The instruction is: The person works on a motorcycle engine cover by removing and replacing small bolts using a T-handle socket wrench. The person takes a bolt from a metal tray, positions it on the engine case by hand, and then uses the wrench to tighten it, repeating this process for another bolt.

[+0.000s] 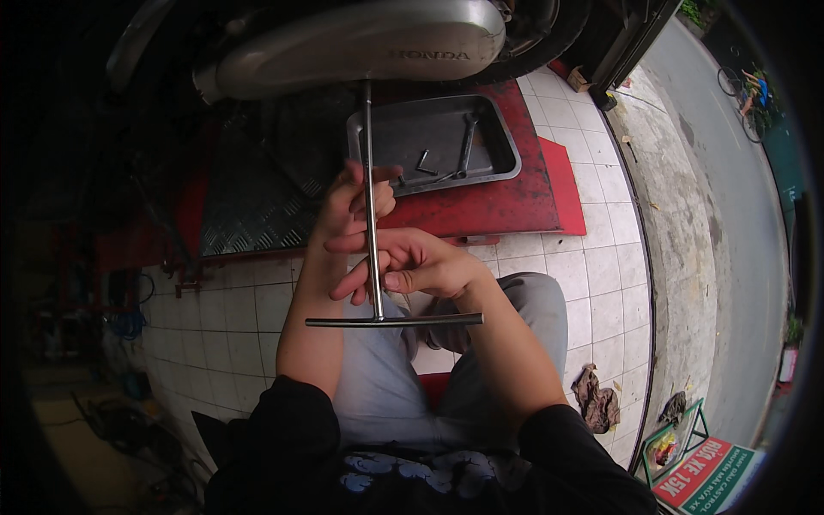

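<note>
A long steel T-handle wrench [372, 215] runs from under the silver engine cover [369, 47] of a motorcycle down toward me. Its crossbar lies level above my lap. My left hand [356, 206] is loosely curled about the upper shaft, partly behind it. Lower down, my right hand [429, 264] has its fingers passing behind the shaft and its thumb beside it, just above the crossbar. The wrench's far tip is hidden at the cover's lower edge.
A metal tray [512, 163] on the red lift platform [532, 202] holds a spanner [467, 146], a bolt [424, 161] and other small parts. Dark tread plate [257, 225] lies left of it. A crumpled brown rag [595, 400] and a sign [708, 472] are at the lower right.
</note>
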`<state>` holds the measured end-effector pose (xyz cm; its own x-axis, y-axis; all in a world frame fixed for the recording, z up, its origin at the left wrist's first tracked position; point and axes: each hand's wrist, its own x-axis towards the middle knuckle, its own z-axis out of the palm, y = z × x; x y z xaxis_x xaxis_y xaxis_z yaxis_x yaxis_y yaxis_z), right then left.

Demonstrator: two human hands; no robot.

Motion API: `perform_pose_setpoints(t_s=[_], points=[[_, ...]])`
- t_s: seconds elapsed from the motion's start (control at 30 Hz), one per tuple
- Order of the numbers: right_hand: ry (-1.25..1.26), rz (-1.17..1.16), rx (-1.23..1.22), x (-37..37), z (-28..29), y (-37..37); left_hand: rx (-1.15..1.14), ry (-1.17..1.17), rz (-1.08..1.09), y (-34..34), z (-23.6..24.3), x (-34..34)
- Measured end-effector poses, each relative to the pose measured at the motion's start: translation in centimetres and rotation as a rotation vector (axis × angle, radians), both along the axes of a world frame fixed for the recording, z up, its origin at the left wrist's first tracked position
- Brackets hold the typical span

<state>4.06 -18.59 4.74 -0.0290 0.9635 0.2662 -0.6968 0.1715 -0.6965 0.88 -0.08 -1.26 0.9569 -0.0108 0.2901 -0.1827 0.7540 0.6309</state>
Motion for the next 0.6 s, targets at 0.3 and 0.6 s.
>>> perform_pose_setpoints(t_s=[0.3, 0.6], points=[[0.0, -0.142, -0.025, -0.9, -2.4, 1.0, 0.087, -0.106, -0.199, 0.3, -0.8, -0.9], [-0.036, 0.034, 0.043, 0.3, -0.5, 0.2, -0.009, 0.033, -0.059, 0.1, -1.1, -0.5]])
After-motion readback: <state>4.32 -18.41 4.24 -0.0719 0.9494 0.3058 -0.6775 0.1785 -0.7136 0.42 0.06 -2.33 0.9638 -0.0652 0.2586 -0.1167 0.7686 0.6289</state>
